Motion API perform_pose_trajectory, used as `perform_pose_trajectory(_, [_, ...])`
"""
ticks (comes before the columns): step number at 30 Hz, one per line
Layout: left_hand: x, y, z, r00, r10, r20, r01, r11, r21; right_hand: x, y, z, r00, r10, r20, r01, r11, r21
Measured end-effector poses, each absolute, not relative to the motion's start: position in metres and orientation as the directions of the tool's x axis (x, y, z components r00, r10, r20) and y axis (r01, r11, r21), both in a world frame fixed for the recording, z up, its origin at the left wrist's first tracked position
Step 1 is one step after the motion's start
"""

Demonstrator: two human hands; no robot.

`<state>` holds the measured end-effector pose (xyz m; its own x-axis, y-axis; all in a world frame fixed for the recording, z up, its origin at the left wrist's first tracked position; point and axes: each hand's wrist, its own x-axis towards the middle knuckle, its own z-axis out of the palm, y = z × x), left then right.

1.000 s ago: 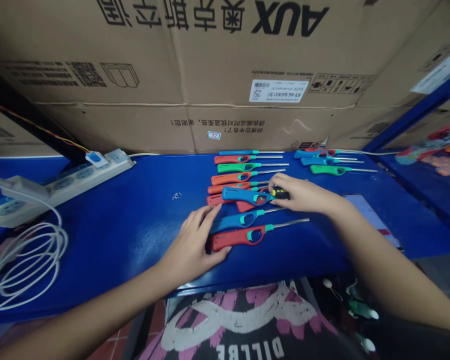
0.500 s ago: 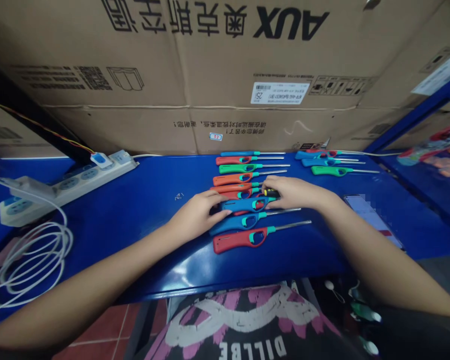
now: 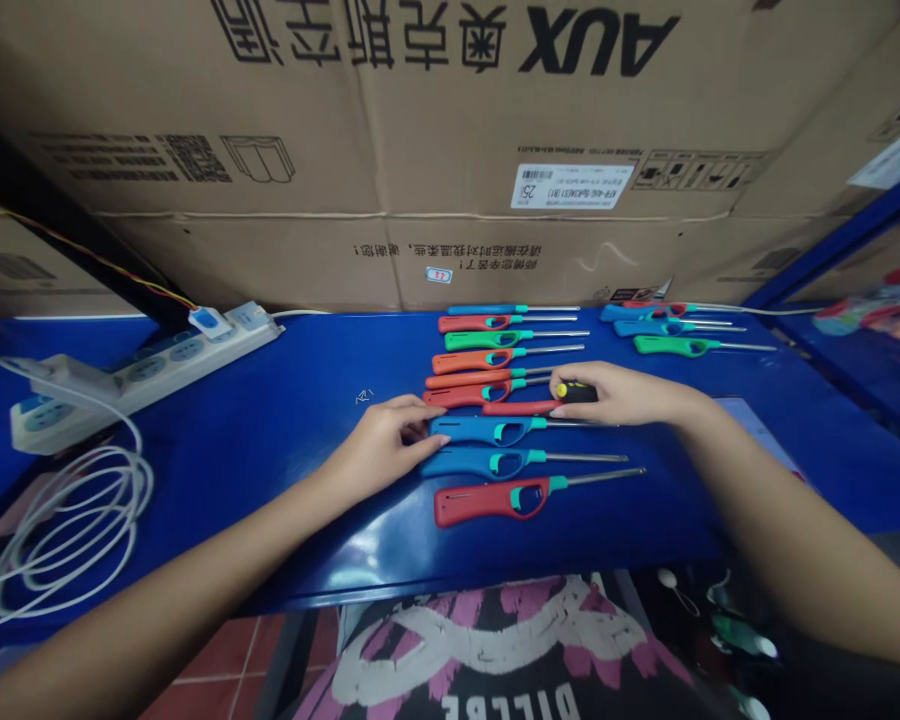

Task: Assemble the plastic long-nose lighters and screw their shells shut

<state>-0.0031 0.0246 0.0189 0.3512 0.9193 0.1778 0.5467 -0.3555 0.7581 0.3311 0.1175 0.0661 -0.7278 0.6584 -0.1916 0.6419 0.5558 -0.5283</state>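
Observation:
Long-necked gas lighters lie in a column across the blue table, metal tubes pointing right. My left hand (image 3: pixel 379 445) pinches the butt of a blue lighter (image 3: pixel 480 430) between thumb and fingers. Just beyond that lighter, my right hand (image 3: pixel 619 393) grips a red lighter (image 3: pixel 521 408) by its tube end, and also a screwdriver (image 3: pixel 576 392) with a black and yellow handle; its shank is hidden. Nearer to me lie another blue lighter (image 3: pixel 476 462) and a red lighter (image 3: pixel 491 502). Beyond my hands are a green lighter (image 3: pixel 480 341) and several orange, red and blue ones.
Several small metal pieces (image 3: pixel 364 396) lie left of the lighters. A second group with a green lighter (image 3: pixel 671 346) is at the back right. A white power strip (image 3: pixel 150 370), coiled cable (image 3: pixel 67 530) and phone (image 3: pixel 757 430) lie around. A cardboard box (image 3: pixel 330 240) stands behind.
My right hand has moved right with the screwdriver, drawing the red lighter out from beside the blue one. The blue lighter has shifted slightly toward me under my left hand.

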Motion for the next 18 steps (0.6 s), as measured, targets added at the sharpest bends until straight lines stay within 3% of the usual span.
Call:
perform_pose_trajectory(5, [-0.001,0.02,0.014,0.373,0.901,0.224,0.638,-0.424,0.643,0.329,0.11,0.08,-0.721,0.687,-0.095,0.614,0.568,-0.548])
perform_pose_trajectory(10, [0.003,0.012,0.018,0.388,0.866,0.314,0.708,-0.499,0.501,0.303,0.098,0.065,-0.705,0.699,0.119,0.647,0.703,-0.295])
perform_pose_trajectory(13, [0.004,0.009,0.023,0.419,0.843,0.338,0.731,-0.534,0.424,0.286,0.097,0.05,-0.711,0.695,0.106,0.659,0.711,-0.244])
perform_pose_trajectory(18, [0.003,0.004,0.025,0.493,0.841,0.222,0.75,-0.54,0.381,0.275,0.106,0.041,-0.719,0.688,0.104,0.653,0.719,-0.239])
